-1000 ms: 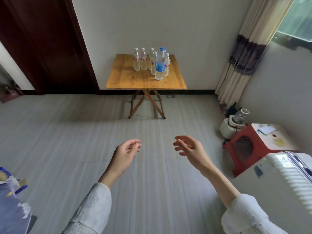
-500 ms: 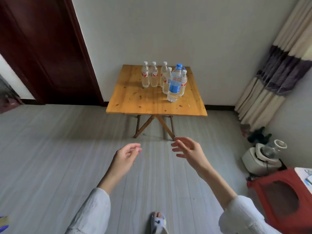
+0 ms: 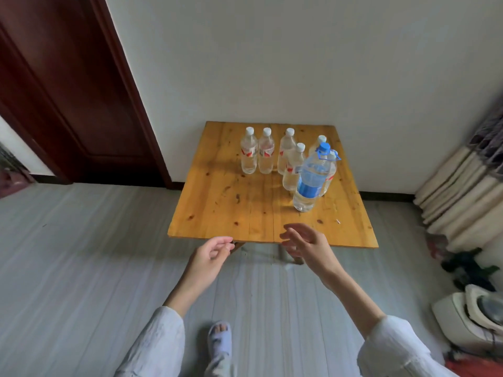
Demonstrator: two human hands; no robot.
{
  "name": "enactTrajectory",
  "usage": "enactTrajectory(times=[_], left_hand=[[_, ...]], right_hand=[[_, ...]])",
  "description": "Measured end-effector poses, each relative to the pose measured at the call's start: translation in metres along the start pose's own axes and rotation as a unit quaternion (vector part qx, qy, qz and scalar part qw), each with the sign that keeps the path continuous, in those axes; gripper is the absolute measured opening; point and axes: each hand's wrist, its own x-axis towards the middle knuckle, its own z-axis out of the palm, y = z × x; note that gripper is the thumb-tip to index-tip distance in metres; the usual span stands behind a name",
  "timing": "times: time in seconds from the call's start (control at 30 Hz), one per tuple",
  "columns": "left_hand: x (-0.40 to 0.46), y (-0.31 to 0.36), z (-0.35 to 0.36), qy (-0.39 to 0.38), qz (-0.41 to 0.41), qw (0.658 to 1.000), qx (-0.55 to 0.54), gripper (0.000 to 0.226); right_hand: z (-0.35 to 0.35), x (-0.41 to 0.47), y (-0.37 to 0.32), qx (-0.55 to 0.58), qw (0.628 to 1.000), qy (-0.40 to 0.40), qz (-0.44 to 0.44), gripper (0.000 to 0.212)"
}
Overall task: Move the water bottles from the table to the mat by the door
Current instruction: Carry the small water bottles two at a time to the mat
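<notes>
Reaching forward, I hold my right hand (image 3: 304, 244) loose and empty, fingers spread and lightly bent, at the near edge of the tabletop (image 3: 217, 210); my left hand (image 3: 211, 253) hangs just short of that edge, fingers softly curled on nothing. Nearest to the right hand stands the large bottle (image 3: 311, 179), upright toward the right side of the tabletop. I judge it the heaviest of the lot, full by the look of it, with smooth clear plastic that may give under a squeeze and slip if wet. I would wrap it around the blue label band, where the body is straight, or hook the blue carry loop at its cap. Behind and left of it stand the small bottles (image 3: 265, 155), all upright, with white caps and red-and-white labels; I count at least five, though the large one partly hides some. These look light enough to take one per hand around the waist, stiff enough when capped. No mat shows in this view.
</notes>
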Motion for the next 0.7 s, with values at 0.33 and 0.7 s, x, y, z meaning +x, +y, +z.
enactTrajectory(times=[0.33, 0.7], left_hand=[[0.236, 0.01, -0.052, -0.026, 0.001, 1.0, -0.001, 0.02], [0.415, 0.02, -0.029, -0.021, -0.002, 0.999, 0.035, 0.034]], right_hand=[[0.034, 0.214, -0.024, -0.006, 0.997, 0.068, 0.02, 0.021], [0.018, 0.385, -0.029, -0.043, 0.987, 0.154, 0.002, 0.026]])
